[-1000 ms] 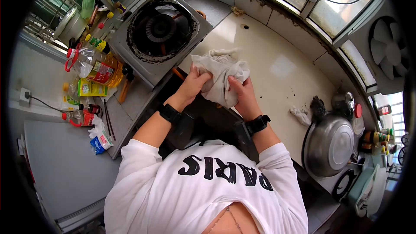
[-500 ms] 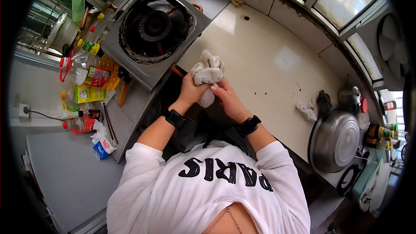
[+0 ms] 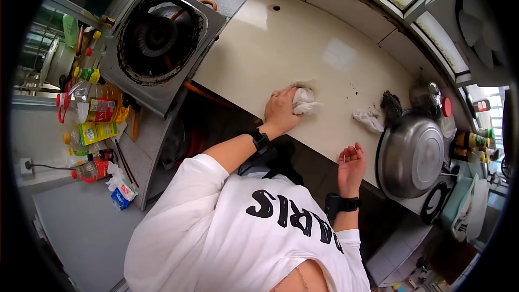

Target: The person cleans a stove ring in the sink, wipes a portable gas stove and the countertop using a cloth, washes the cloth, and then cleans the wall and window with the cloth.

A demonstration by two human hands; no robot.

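Observation:
My left hand (image 3: 281,112) presses a crumpled white rag (image 3: 305,101) onto the cream countertop (image 3: 254,54) near its front edge, fingers closed over it. My right hand (image 3: 351,166) is off to the right, in front of the counter edge, palm turned up. Its fingers are loosely bent and hold nothing. Dark specks lie on the surface beyond the rag. A second crumpled white cloth or bag (image 3: 368,120) and a black mesh-like clump (image 3: 391,107) rest on the counter beyond my right hand.
A gas stove (image 3: 162,40) stands at the left, with oil bottle (image 3: 102,103) and other bottles beside it. An upturned metal basin (image 3: 413,157), a metal pot (image 3: 424,96) and several jars crowd the right end. A tiled wall and windows border the back.
Both hands were together around the rag near the stove. My left hand has carried it right and down onto the counter; my right hand has let go and moved right. The view has shifted.

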